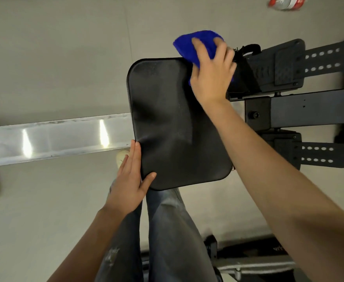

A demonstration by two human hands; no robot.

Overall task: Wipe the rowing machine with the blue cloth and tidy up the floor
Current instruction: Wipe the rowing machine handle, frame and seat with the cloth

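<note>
**Wiping the seat of the rowing machine, far corner.**
The right hand grips the bunched blue cloth at the seat's far corner, beside a footrest. The left hand lies unclenched with fingers straight along the near edge and thumb on top. Bracing this way should stop the seat sliding on its rail; flat, overlapping strokes suit best.

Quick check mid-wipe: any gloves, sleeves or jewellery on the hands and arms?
No gloves: left hand and right hand are bare, with no ring, watch or band visible. The left forearm and right forearm are uncovered to the frame edge; no sleeve shows.
</note>
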